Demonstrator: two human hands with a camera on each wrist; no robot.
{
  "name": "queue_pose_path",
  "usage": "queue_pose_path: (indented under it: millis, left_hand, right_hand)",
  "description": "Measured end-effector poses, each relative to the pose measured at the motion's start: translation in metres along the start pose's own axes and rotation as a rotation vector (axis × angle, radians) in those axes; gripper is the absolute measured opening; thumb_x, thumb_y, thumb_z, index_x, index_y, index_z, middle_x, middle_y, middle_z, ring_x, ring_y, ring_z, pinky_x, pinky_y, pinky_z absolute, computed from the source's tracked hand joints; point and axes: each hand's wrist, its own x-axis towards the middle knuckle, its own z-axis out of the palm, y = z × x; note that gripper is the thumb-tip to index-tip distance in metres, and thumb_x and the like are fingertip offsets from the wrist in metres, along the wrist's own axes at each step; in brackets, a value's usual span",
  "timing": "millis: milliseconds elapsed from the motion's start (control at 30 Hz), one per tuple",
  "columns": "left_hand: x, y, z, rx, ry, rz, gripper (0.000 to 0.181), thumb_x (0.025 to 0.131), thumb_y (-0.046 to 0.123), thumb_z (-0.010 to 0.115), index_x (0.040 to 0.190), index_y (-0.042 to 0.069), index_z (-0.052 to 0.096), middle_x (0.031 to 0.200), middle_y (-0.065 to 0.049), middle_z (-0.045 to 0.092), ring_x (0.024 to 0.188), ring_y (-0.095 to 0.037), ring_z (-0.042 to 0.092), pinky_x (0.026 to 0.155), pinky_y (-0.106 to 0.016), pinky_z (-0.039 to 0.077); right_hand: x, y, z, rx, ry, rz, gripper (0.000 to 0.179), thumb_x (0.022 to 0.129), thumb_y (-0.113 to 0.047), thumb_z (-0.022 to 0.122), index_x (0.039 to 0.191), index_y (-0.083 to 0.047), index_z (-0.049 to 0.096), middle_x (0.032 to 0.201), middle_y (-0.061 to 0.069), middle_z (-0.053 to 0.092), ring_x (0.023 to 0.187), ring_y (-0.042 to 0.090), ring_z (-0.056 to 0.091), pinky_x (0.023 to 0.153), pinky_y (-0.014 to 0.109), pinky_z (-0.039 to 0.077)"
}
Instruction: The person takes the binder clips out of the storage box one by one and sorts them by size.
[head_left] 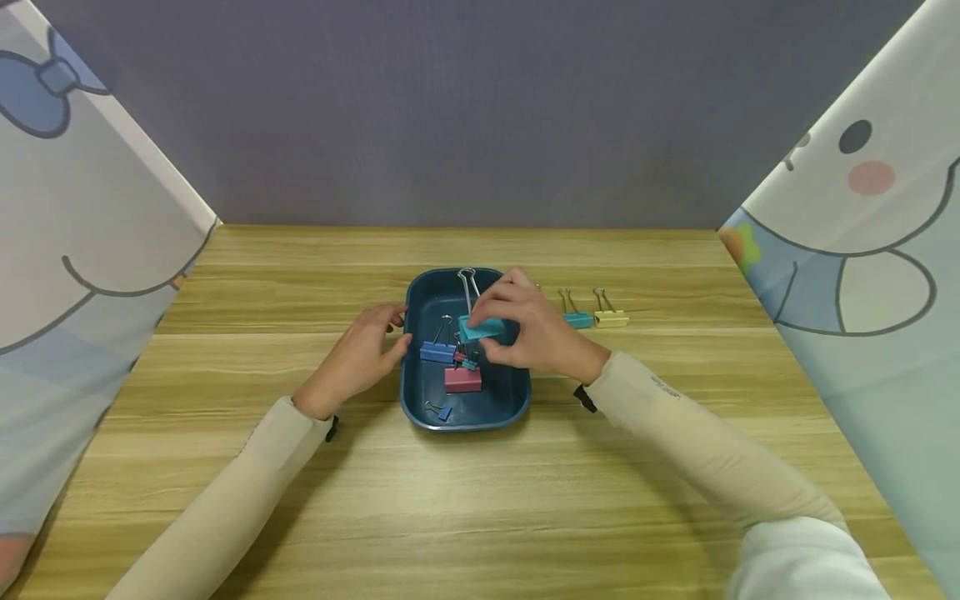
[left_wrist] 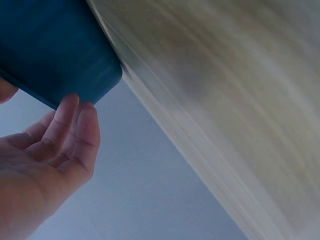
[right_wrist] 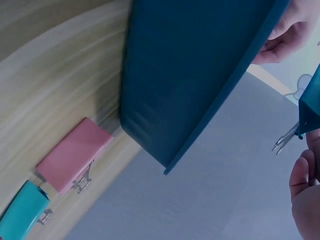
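Observation:
My right hand pinches a large teal binder clip above the dark blue tray, the clip's silver handles pointing away. In the right wrist view this teal clip is cut off at the right edge. My left hand is at the tray's left side, thumb and fingers spread by the rim; in the left wrist view its fingertips meet the rim. Inside the tray lie a blue binder clip, a pink one, a small blue one and tiny clips between them.
Right of the tray, a teal binder clip and a yellow one stand on the wooden table. A pink clip beside them is mostly hidden behind my right hand in the head view. A grey panel rises behind the table.

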Motion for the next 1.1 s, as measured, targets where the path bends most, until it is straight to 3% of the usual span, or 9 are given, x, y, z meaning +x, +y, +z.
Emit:
queue_pose_path:
  millis: [300,633,867,1100]
  left_hand:
    - [0.001,0.002,-0.001,-0.002,-0.012,-0.004,0.046,0.093,0.017,0.058,0.131,-0.005,0.047,0.112,-0.017,0.056,0.104,-0.03,0.049,0.086,-0.046,0.045]
    - [0.001,0.003,-0.002,-0.009,-0.006,-0.005,0.046,0.093,0.016,0.059,0.131,-0.006,0.047,0.111,-0.018,0.056,0.105,-0.031,0.05,0.087,-0.046,0.044]
    - [0.001,0.003,-0.002,-0.002,-0.003,0.003,0.046,0.092,0.015,0.059,0.131,-0.007,0.047,0.111,-0.018,0.056,0.104,-0.032,0.05,0.086,-0.046,0.045]
    - [0.001,0.004,-0.002,0.003,-0.012,-0.004,0.046,0.093,0.015,0.059,0.132,-0.007,0.046,0.112,-0.018,0.056,0.105,-0.032,0.05,0.087,-0.047,0.045]
  right_hand:
    - [-0.007,0.0,-0.013,-0.041,0.033,0.026,0.022,0.071,-0.004,0.075,0.09,-0.015,0.072,0.098,-0.002,0.063,0.092,0.02,0.041,0.073,0.033,0.038]
    - [-0.034,0.008,-0.037,-0.046,0.038,0.157,0.023,0.073,-0.004,0.073,0.092,-0.016,0.073,0.099,-0.005,0.063,0.089,0.017,0.039,0.067,0.029,0.036]
    - [-0.053,0.01,-0.052,-0.104,0.052,0.191,0.023,0.072,-0.005,0.073,0.092,-0.017,0.072,0.098,-0.004,0.064,0.09,0.018,0.042,0.074,0.034,0.039]
    - [-0.071,0.01,-0.05,-0.144,0.03,0.212,0.019,0.072,-0.008,0.074,0.089,-0.015,0.072,0.101,-0.001,0.065,0.089,0.018,0.042,0.074,0.034,0.039]
